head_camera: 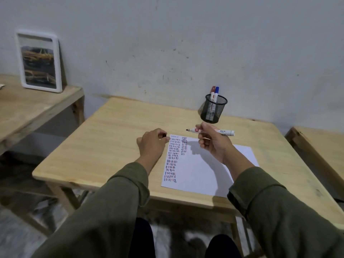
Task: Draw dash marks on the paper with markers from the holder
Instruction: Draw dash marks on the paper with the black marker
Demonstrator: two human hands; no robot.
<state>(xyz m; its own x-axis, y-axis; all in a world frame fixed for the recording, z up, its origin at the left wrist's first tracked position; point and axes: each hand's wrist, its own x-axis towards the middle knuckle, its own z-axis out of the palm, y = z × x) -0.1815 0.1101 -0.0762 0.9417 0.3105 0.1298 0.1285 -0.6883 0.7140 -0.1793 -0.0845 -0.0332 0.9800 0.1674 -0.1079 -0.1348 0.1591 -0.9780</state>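
Note:
A white sheet of paper [201,170] lies on the wooden table [104,138], with columns of red, blue and black dash marks down its left side. My right hand [212,140] holds an uncapped white marker [226,132] level above the paper's top edge, dark tip pointing left. My left hand [151,142] rests on the table just left of the paper, fingers curled around a small black cap [164,135]. A black mesh holder [213,108] stands behind the paper with a red-capped marker [212,92] and a blue-capped marker [216,93] upright in it.
A white-framed picture [40,60] leans against the wall on a second wooden table [28,108] at the left. Part of another wooden table [320,144] shows at the right edge. The grey wall rises right behind the holder.

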